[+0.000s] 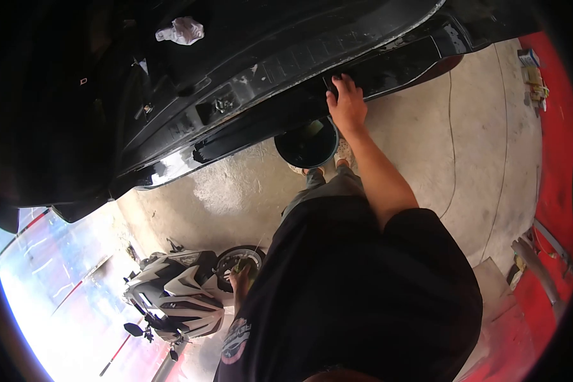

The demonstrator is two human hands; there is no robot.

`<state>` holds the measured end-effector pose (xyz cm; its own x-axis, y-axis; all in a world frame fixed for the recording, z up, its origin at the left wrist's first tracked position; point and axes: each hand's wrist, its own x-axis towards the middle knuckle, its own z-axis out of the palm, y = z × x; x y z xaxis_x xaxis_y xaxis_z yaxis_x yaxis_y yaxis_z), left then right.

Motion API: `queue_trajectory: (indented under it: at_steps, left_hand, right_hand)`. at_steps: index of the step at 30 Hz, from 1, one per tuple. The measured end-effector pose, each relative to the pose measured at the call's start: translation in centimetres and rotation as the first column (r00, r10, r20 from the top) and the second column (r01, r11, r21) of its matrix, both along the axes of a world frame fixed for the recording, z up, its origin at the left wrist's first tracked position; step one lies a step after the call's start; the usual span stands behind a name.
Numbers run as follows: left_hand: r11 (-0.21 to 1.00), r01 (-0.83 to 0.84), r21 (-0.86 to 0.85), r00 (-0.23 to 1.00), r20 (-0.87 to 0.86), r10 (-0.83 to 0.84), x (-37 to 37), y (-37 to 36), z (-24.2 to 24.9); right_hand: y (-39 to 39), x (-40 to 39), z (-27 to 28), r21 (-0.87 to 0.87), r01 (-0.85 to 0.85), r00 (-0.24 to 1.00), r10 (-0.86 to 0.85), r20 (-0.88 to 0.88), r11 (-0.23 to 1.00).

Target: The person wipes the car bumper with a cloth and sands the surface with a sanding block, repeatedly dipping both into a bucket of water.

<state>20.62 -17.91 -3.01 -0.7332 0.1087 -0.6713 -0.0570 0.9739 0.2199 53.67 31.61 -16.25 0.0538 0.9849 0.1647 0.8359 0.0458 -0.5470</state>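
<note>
Closest in, down by the hip: left hand (241, 278), fingers curled shut around a green-yellow sponge (248, 268), held low and well away from the car. Just beyond it on the floor (235, 191), a parked white scooter (175, 296), front wheel beside that hand.

Further out, right arm stretched nearly straight from the shoulder, forearm running up and slightly left toward the car. Right hand (347, 105) palm down on the black sill (286, 105), fingers (335, 86) open and laid flat over its outer edge, gripping nothing, as if braced there. Long axis of the sill slanting from lower left to upper right, crossing the line of the forearm.

Directly under that hand, on the floor beside the feet: a black bucket (307, 145), mouth up, something pale yellow inside, not clear what. Bucket touching or nearly touching the sill's lower edge; cannot tell which. Right hand far nearer to sill and bucket than the left with its sponge.

Farthest, inside the dark car: a crumpled white rag (182, 31).
</note>
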Motion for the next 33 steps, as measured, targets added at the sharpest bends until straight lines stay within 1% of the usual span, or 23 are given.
queue_trajectory:
  at_steps: [2, 3, 4, 6, 9, 11, 13, 15, 16, 17, 18, 20, 22, 23, 26, 29, 32, 33]
  left_hand:
    - [1.000, 0.000, -0.022, 1.000, -0.008, -0.001, 0.4, 0.3, -0.2]
    - [0.999, 0.020, -0.041, 1.000, -0.022, -0.021, 0.5, 0.3, -0.2]
    - [0.997, 0.039, -0.060, 0.998, -0.037, -0.042, 0.4, 0.2, -0.5]
    - [0.998, 0.055, 0.008, 0.998, -0.003, -0.055, -0.4, -1.4, -2.0]
    - [0.995, 0.049, 0.085, 0.998, 0.045, -0.052, -1.3, -2.9, -2.9]
    - [0.993, 0.030, 0.117, 0.998, 0.050, -0.036, -1.7, -3.2, -3.5]
    - [0.991, 0.010, 0.133, 0.999, 0.043, -0.016, -1.8, -3.9, -4.1]
    - [0.993, -0.002, 0.118, 0.998, 0.062, -0.005, -3.1, -6.5, -6.7]
    - [0.994, -0.009, 0.111, 0.998, 0.068, 0.001, -3.9, -8.0, -8.2]
    - [0.992, 0.019, 0.127, 0.996, 0.084, -0.030, -4.1, -8.1, -8.5]
    - [0.994, 0.032, 0.108, 0.996, 0.079, -0.041, -4.2, -8.4, -8.7]
    - [0.996, 0.059, 0.072, 0.996, 0.061, -0.063, -4.5, -8.2, -8.5]
    - [0.989, 0.142, 0.032, 0.989, 0.033, -0.143, -5.0, -7.9, -8.1]
    - [0.983, 0.181, 0.017, 0.983, 0.022, -0.181, -5.0, -7.4, -8.2]
    - [0.958, 0.251, -0.138, 0.966, -0.023, -0.257, -4.9, -5.9, -7.4]
    - [0.986, 0.161, 0.053, 0.985, 0.057, -0.164, -4.7, -5.3, -7.0]
    - [0.978, 0.209, -0.001, 0.978, 0.020, -0.209, -5.1, -5.1, -6.9]
    - [0.977, 0.214, -0.007, 0.977, 0.019, -0.214, -5.3, -4.9, -6.9]
  right_hand:
    - [-1.8, -0.7, -0.1, 0.002, -0.023, 0.999, 0.023, -0.023, 1.000]
    - [-2.7, -0.8, 0.2, -0.053, -0.075, 0.997, 0.075, 0.003, 0.996]
    - [-2.4, -0.3, 0.2, -0.025, -0.100, 0.995, 0.100, 0.008, 0.995]
    - [-1.1, 1.3, -0.1, 0.032, -0.150, 0.989, 0.150, 0.017, 0.988]
    - [0.5, 1.5, 0.6, 0.016, -0.054, 0.998, 0.053, 0.028, 0.998]
    - [-0.2, 1.0, 0.5, 0.021, -0.013, 1.000, 0.013, 0.012, 1.000]
    - [-2.4, 1.0, -0.3, -0.004, -0.099, 0.995, 0.099, 0.011, 0.995]
    - [-3.0, 1.9, -0.1, -0.037, -0.174, 0.983, 0.176, 0.057, 0.984]
    - [-2.4, 2.4, 0.2, -0.024, -0.141, 0.988, 0.143, 0.060, 0.990]
    - [-1.2, 2.8, 0.5, -0.011, -0.111, 0.992, 0.111, 0.059, 0.994]
    - [-0.2, 2.9, 0.7, -0.001, -0.083, 0.995, 0.083, 0.053, 0.997]
    - [0.5, 2.6, 0.9, 0.018, -0.016, 0.999, 0.015, 0.041, 1.000]
    - [-0.3, 2.1, 0.7, 0.027, 0.026, 1.000, -0.026, 0.017, 0.999]
    - [-1.5, 1.9, 0.4, -0.013, 0.025, 1.000, -0.025, -0.013, 1.000]
    - [-4.7, 1.8, 0.3, -0.033, -0.015, 0.999, 0.013, -0.043, 0.999]
    - [-2.2, 2.9, 0.6, 0.015, 0.019, 0.994, -0.017, -0.106, 1.000]
    - [0.2, 3.1, 0.7, 0.010, 0.120, 0.989, -0.118, -0.086, 0.993]
    - [-0.4, 3.0, 0.9, 0.011, 0.109, 0.989, -0.108, -0.097, 0.994]
